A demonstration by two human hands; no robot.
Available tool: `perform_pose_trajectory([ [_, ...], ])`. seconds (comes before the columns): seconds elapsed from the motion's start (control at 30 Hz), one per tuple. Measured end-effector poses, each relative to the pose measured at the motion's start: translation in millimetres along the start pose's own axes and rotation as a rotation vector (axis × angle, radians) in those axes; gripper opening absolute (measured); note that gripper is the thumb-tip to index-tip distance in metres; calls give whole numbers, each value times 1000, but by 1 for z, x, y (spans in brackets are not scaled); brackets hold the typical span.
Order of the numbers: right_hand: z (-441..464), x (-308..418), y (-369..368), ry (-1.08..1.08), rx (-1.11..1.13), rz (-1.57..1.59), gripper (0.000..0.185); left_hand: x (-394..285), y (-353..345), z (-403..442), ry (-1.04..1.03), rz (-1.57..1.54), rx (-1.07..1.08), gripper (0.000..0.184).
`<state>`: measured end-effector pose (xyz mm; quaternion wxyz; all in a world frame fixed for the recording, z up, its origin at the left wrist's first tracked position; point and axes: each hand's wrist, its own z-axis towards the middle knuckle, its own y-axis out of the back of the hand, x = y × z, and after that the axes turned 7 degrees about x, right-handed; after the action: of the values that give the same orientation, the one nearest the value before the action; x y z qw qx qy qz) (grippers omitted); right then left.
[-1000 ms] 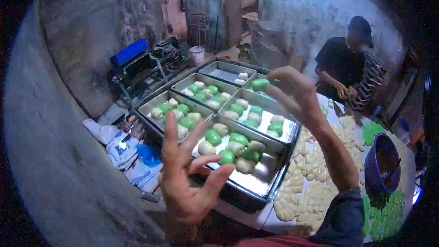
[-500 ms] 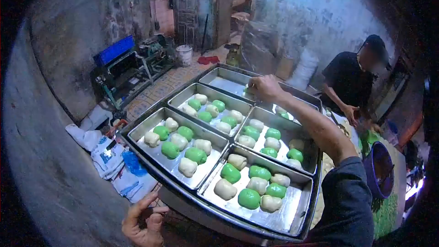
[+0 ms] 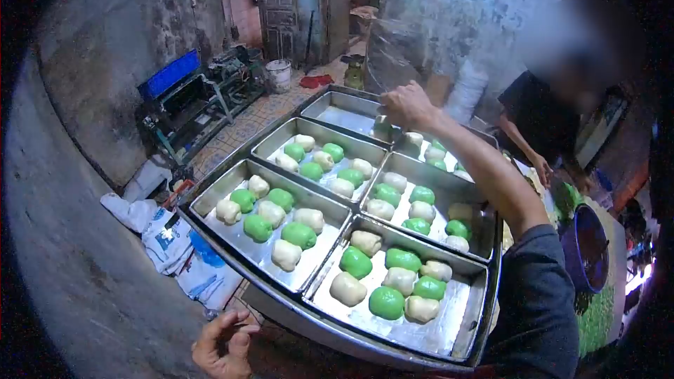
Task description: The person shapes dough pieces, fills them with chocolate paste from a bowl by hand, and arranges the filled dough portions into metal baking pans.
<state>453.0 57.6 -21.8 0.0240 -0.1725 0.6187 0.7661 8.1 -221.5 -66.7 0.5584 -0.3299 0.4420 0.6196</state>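
Note:
My right hand is over the far end of a large black-edged tray, its fingers curled and pointing down. Whether anything is in that grip is hidden. Just below the fingertips a pale dough roll stands in the far left metal pan. Several metal pans fill the tray, with green dough rolls and white dough rolls set in rows. Low at the left, apart from the tray's near edge, my left hand is loosely curled with nothing visible in it.
A co-worker in dark clothing is at a worktable on the right, near a purple basin. White and blue bags lie left of the tray. A green-framed machine and a white bucket stand by the back wall.
My right hand has risen slightly from the far pan, and a pale roll now shows beneath it. My left hand has sunk a little. The co-worker has leaned and lowered a hand.

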Motion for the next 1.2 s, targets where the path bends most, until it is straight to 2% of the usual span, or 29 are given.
perform_pose_trajectory([
  [0.07, 18, -32, -51, 183, 54, -38, 21, 0, 1, -5, 9, -16, -14, 26],
  [0.1, 14, -29, -50, 272, 83, -54, 21, 0, 1, -9, 14, -24, -18, 26],
  [0.13, 9, -31, -47, 82, 108, 102, 18, 3, 4, -15, 39, -10, -6, 26],
  [0.23, 18, -51, -65, 334, 155, -7, 20, 3, 7, -29, 46, 65, 20, 27],
  [0.3, -12, -15, -9, 109, 64, 33, 18, -4, 2, -38, 78, 15, -13, 29],
  [0.37, -38, -5, 23, 117, -122, -63, 17, -8, -3, -46, 75, -31, -17, 31],
  [0.4, -57, 8, 49, 76, -122, -21, 18, -10, -5, -50, 23, -24, 0, 38],
  [0.43, -67, 1, 53, 87, -145, 47, 21, -8, -5, -57, -76, -118, 86, 41],
  [0.47, -95, -9, 65, 238, -294, 154, 17, -3, -5, -65, -169, -226, 176, 44],
  [0.5, -131, 2, 88, 196, -338, 237, 18, 2, -7, -68, -254, -351, 270, 47],
  [0.53, -152, -16, 84, 255, -490, 178, 17, 5, -9, -63, -337, -422, 513, 50],
  [0.57, -203, -20, 90, 204, -577, 215, 20, 5, -16, -57, -421, -508, 751, 53],
  [0.6, -256, -15, 99, 158, -667, 243, 25, 2, -31, -52, -381, -516, 975, 54],
  [0.7, -401, -29, 112, 37, -455, 644, 12, -19, -92, -47, -314, -484, 1571, 57],
  [0.77, -511, -34, 115, -242, -410, 254, 16, -36, -139, -56, -292, -399, 1918, 59],
  [0.83, -612, -40, 91, -646, -235, 383, 21, -39, -197, -90, -9, -452, 1886, 61],
  [0.87, -658, -38, 75, -861, -206, 492, 23, -37, -221, -107, -334, -330, 1861, 60],
  [0.9, -709, -37, 48, -951, -152, 459, 20, -54, -239, -168, 122, -262, 1337, 53],
  [0.93, -746, -26, 30, -1056, -152, 451, 23, -66, -278, -175, 300, -251, 1433, 48],
  [0.97, -782, -20, 9, -1208, -74, 579, 30, -78, -317, -181, 479, -222, 1514, 44],
  [1.0, -807, -6, -13, -1354, -68, 658, 31, -77, -347, -202, 447, -147, 1535, 43],
  [1.07, -846, 20, -44, -1364, -41, 855, 33, -72, -401, -242, 370, -14, 1558, 43],
  [1.1, -868, 37, -85, -1263, -47, 702, 32, -71, -428, -259, 330, 36, 1558, 42],
  [1.13, -868, 45, -90, -1326, 54, 808, 29, -73, -450, -273, 292, 84, 1556, 42],
  [1.2, -872, 47, -91, -1280, -9, 899, 28, -72, -487, -294, 230, 96, 1584, 42],
])
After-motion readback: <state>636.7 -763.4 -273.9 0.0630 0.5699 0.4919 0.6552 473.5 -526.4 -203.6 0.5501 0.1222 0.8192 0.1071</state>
